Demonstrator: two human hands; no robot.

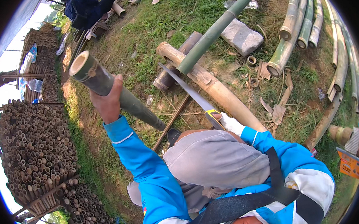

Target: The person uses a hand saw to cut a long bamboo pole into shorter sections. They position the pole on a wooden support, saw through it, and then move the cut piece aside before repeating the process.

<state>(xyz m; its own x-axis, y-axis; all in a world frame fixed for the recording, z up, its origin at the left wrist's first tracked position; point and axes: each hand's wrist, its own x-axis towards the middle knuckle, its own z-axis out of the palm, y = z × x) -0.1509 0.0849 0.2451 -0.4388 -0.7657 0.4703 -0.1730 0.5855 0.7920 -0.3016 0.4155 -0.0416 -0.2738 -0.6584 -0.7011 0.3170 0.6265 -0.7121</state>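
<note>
My bare left hand [108,99] is wrapped round a thick green bamboo section [136,106], raised at the left with its pale cut end tilted up. In my right hand [230,124], which wears a white glove, is the yellow and black handle of a handsaw [190,89]. The saw's blade points up and left, above a pale bamboo pole [217,89] lying on the ground. Across that pole rests a long green bamboo pole [223,24], its near end close to the blade. A thick, dark bamboo piece [166,78] lies under the pale pole.
A grey stone block [242,36] sits beyond the poles, near a short bamboo ring [251,60]. Several long bamboo poles [292,21] lie at the right. Large stacks of cut bamboo [37,148] stand at the left. Another person [87,11] in dark clothes is at the far left.
</note>
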